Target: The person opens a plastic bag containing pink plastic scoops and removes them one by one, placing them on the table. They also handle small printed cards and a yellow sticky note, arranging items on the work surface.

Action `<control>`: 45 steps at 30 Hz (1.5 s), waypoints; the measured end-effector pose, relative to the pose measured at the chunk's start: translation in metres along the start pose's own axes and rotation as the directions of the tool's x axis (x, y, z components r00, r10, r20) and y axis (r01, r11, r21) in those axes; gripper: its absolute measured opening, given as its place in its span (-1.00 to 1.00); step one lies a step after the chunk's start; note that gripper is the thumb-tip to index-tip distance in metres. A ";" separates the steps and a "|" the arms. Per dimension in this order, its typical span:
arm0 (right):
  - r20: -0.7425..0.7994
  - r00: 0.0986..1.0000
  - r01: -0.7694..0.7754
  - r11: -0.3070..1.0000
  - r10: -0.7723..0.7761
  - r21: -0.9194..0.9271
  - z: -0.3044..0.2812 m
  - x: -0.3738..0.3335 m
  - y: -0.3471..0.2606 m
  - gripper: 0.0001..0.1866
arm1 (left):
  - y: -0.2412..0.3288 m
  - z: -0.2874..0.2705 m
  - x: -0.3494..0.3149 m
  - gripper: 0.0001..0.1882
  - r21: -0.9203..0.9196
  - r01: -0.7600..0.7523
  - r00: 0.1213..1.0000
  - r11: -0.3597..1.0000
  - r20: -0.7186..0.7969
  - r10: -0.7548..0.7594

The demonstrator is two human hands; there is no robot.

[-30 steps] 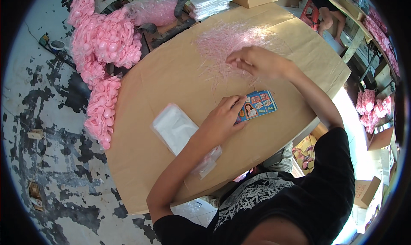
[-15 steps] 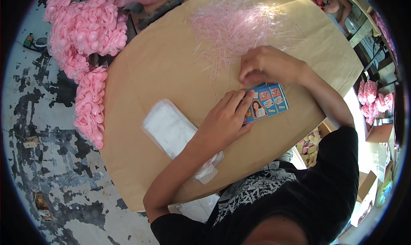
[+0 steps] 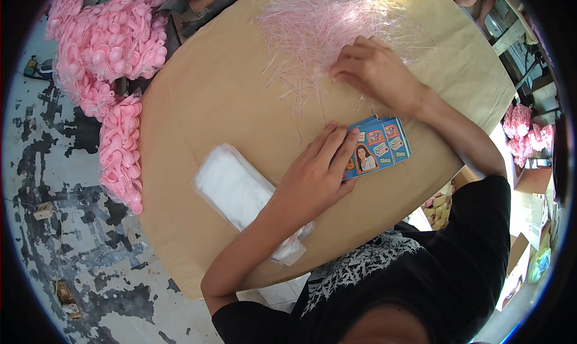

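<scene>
Brown tabletop point(image 3: 198, 115), cards point(image 3: 383, 149) partly under left hand point(image 3: 315, 179)

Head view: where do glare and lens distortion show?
Head view: glare whitens part of the pink strands; head view: beyond the right sleeve, light burns out to near white; head view: the brown tabletop has bowed edges, and the picture's corners go black.
</scene>
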State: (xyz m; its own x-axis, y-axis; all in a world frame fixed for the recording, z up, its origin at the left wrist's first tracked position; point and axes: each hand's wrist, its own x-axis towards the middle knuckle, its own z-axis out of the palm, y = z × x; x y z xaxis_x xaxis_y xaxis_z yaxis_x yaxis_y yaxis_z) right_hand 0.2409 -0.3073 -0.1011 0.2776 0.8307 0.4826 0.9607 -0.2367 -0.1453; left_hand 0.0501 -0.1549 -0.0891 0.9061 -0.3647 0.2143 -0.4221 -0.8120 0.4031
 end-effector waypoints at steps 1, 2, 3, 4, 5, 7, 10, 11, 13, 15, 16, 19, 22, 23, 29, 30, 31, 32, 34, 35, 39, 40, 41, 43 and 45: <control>-0.047 0.998 -0.048 0.999 0.049 0.010 -0.002 0.001 0.004 -0.83 | 0.000 0.000 0.000 -0.25 0.000 -0.001 1.000 1.000 -0.005 0.001; -0.092 0.991 -0.095 0.995 0.097 0.022 -0.005 0.003 0.006 -0.81 | 0.000 -0.001 0.000 -0.24 -0.001 -0.001 1.000 1.000 -0.009 0.001; -0.094 0.991 -0.090 0.996 0.092 0.021 -0.010 0.004 0.004 -0.81 | -0.001 -0.001 0.000 -0.24 0.003 0.000 1.000 1.000 -0.014 0.000; -0.054 0.997 -0.046 0.992 0.053 0.119 -0.017 0.005 0.000 -0.82 | 0.000 -0.001 -0.001 -0.24 -0.003 -0.001 1.000 1.000 -0.012 0.001; -0.016 1.000 -0.006 0.976 0.010 0.219 -0.020 0.006 -0.005 -0.82 | 0.000 -0.001 -0.001 -0.24 -0.008 -0.001 1.000 1.000 -0.009 0.001; 0.052 0.994 0.072 0.949 -0.092 0.308 -0.016 0.004 -0.016 -0.83 | -0.001 0.002 -0.001 -0.23 -0.001 -0.003 1.000 1.000 -0.021 0.003; 0.093 0.985 0.123 0.968 -0.146 0.219 -0.011 0.003 -0.015 -0.85 | -0.001 0.004 0.000 -0.22 0.008 -0.026 0.999 1.000 -0.042 0.027; 0.070 0.992 0.099 0.994 -0.101 0.036 -0.011 0.002 -0.013 -0.88 | -0.001 0.003 0.000 -0.22 0.008 -0.041 0.998 0.999 -0.056 0.042; 0.057 0.998 0.038 0.999 -0.038 0.005 -0.023 0.006 -0.009 -0.89 | -0.003 0.002 -0.002 -0.22 0.012 -0.044 0.997 0.999 -0.059 0.045; 0.129 0.991 -0.061 0.990 0.045 0.125 -0.037 0.011 -0.014 -0.89 | -0.006 0.001 -0.003 -0.22 0.017 -0.042 0.996 0.999 -0.072 0.043; 0.131 0.991 -0.052 0.991 0.035 0.124 -0.041 0.014 -0.018 -0.89 | -0.006 0.002 -0.005 -0.22 0.026 -0.047 0.997 0.999 -0.064 0.048; 0.138 0.985 -0.128 0.969 0.100 0.210 -0.041 0.023 -0.028 -0.85 | -0.008 0.006 -0.007 -0.23 0.038 -0.048 0.996 0.998 -0.072 0.051; 0.135 0.975 0.157 0.978 -0.176 0.140 -0.020 0.032 -0.030 -0.81 | -0.009 0.011 -0.005 -0.23 0.051 -0.072 0.994 0.996 -0.077 0.076; 0.121 0.955 0.250 0.954 -0.271 0.165 -0.010 0.038 -0.036 -0.78 | -0.008 0.012 -0.005 -0.23 0.064 -0.073 0.994 0.995 -0.079 0.078; 0.364 0.822 0.377 0.898 -0.438 0.228 -0.015 0.056 -0.046 -0.70 | -0.008 0.020 -0.009 -0.23 0.115 -0.066 0.991 0.991 -0.112 0.079; 0.501 0.770 0.337 0.919 -0.395 0.206 -0.026 0.056 -0.043 -0.69 | -0.009 0.019 -0.010 -0.23 0.117 -0.074 0.989 0.990 -0.119 0.088; 0.509 0.770 0.335 0.923 -0.385 0.191 -0.037 0.048 -0.037 -0.69 | -0.009 0.020 -0.008 -0.24 0.121 -0.092 0.986 0.988 -0.130 0.108; 0.526 0.789 0.292 0.947 -0.318 0.135 -0.047 0.038 -0.028 -0.71 | -0.009 0.019 -0.008 -0.24 0.124 -0.103 0.982 0.987 -0.143 0.120; 0.548 0.802 0.240 0.968 -0.238 0.069 -0.064 0.017 -0.015 -0.72 | -0.010 0.017 -0.007 -0.26 0.124 -0.116 0.980 0.985 -0.146 0.134; 0.444 0.876 0.158 0.981 -0.191 0.111 -0.071 0.007 -0.013 -0.72 | -0.009 0.016 -0.008 -0.27 0.131 -0.116 0.981 0.985 -0.141 0.135; 0.267 0.963 -0.066 0.985 0.021 0.159 -0.086 -0.021 -0.020 -0.75 | -0.009 0.012 -0.009 -0.30 0.127 -0.114 0.983 0.985 -0.131 0.131; 0.264 0.964 -0.078 0.985 0.035 0.155 -0.088 -0.025 -0.021 -0.75 | -0.008 0.010 -0.008 -0.31 0.108 -0.104 0.986 0.989 -0.121 0.117; 0.297 0.952 -0.150 0.962 0.077 0.230 -0.090 -0.027 -0.022 -0.76 | -0.007 0.008 -0.006 -0.33 0.091 -0.093 0.989 0.991 -0.109 0.103; 0.324 0.938 -0.227 0.925 0.123 0.305 -0.089 -0.029 -0.024 -0.78 | -0.004 0.008 -0.006 -0.33 0.084 -0.088 0.991 0.993 -0.092 0.095; 0.554 0.821 -0.396 0.838 0.140 0.375 -0.084 -0.027 -0.025 -0.80 | -0.003 0.006 -0.005 -0.33 0.082 -0.074 0.994 0.994 -0.076 0.081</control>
State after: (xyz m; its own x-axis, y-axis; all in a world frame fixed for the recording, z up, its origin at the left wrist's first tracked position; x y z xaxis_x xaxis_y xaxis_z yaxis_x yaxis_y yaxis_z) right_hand 0.2097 -0.3667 -0.0378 0.3591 0.9276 -0.1030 0.6926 -0.3389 -0.6367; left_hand 0.0466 -0.1537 -0.0969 0.8645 -0.3933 0.3130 -0.4847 -0.8173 0.3115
